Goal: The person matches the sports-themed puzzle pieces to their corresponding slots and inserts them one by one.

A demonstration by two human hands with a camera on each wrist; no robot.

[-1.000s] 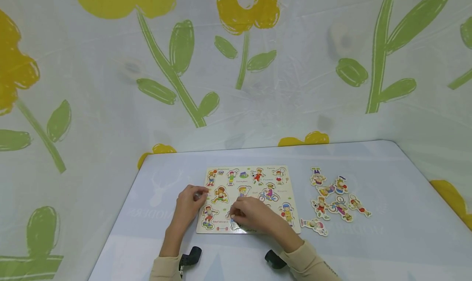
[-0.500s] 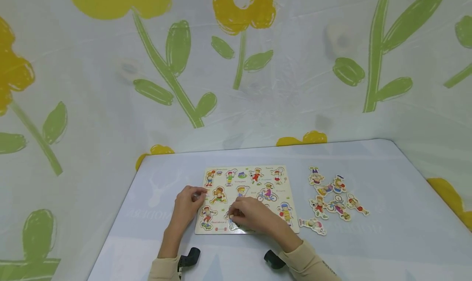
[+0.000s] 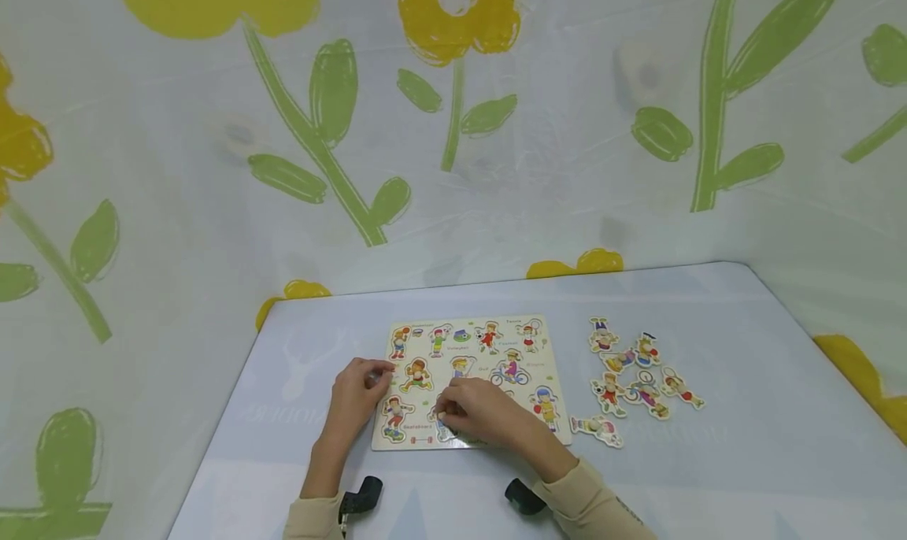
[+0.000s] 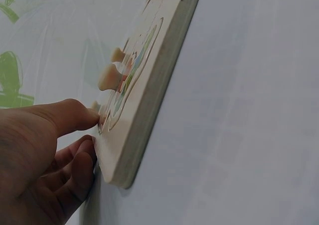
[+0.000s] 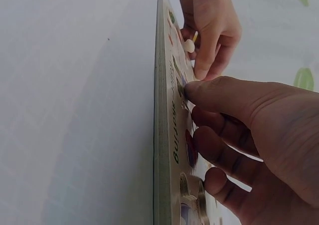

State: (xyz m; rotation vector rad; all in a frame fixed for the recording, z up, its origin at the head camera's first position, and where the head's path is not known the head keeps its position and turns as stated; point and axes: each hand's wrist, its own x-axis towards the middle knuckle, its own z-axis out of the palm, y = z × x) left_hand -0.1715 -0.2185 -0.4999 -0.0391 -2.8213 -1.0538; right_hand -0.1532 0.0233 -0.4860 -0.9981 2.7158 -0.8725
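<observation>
A wooden sports-figure puzzle board [image 3: 380, 442] lies on the table. My left hand [image 3: 356, 392] grips its left edge, thumb on the top face and the other fingers curled at the side, as the left wrist view shows. Beside it, the skateboard figure [image 3: 397, 419] sits in its slot; a wooden knob [image 4: 110, 77] stands up from the board there. My right hand [image 3: 480, 412] pinches a puzzle piece [image 3: 446, 431] by its knob at the board's lower middle, near the green "skating" lettering [image 5: 175, 122]. Its fingers hide most of that piece.
Several loose figure pieces lie right of the board, among them a cyclist piece [image 3: 649, 394], a tennis piece [image 3: 682, 388] and one lying sideways [image 3: 597, 429] near the board's edge. A curtain with printed flowers [image 3: 453, 131] hangs behind the table [image 3: 708, 477].
The head view has shifted slightly, so everything sits a little further left. Both hands keep almost the same place on the board; the loose pieces stay put.
</observation>
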